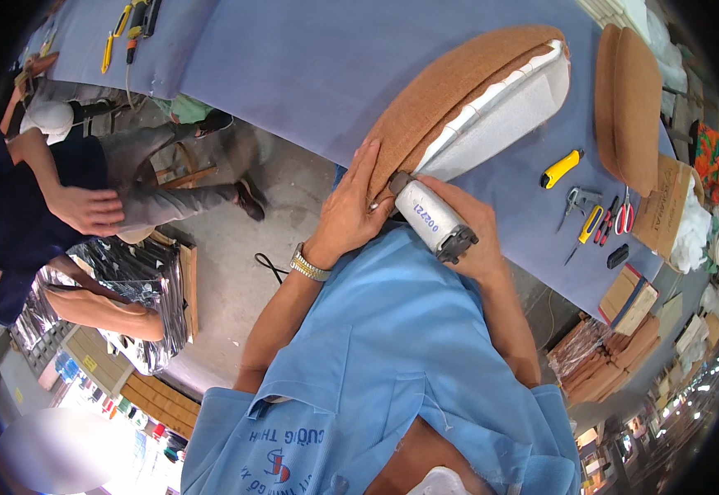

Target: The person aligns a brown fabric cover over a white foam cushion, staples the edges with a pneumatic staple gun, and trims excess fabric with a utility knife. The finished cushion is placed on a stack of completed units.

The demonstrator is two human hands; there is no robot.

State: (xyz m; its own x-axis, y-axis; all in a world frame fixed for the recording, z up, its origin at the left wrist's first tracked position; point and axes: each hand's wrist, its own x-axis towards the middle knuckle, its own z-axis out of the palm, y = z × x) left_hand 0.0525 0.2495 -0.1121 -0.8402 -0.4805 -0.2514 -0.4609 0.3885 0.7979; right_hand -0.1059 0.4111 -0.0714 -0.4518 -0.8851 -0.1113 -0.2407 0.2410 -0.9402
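A brown fabric-covered cushion point(450, 82) with a white foam inside point(500, 115) lies on the blue-covered table point(310, 58). My left hand point(351, 210) presses flat on the cushion's brown cover at its near edge. My right hand point(467, 223) grips a grey staple gun point(430, 219), its nose against the cushion's edge next to my left fingers. I wear a metal wristwatch point(308, 266) on the left wrist and a light blue shirt.
A second brown cushion point(628, 99) lies at the right. A yellow utility knife point(561, 167), pliers point(578, 198), screwdrivers and red-handled scissors point(624, 216) sit on the table. Another person point(87, 181) sits at the left. Cardboard pieces point(624, 330) are stacked at lower right.
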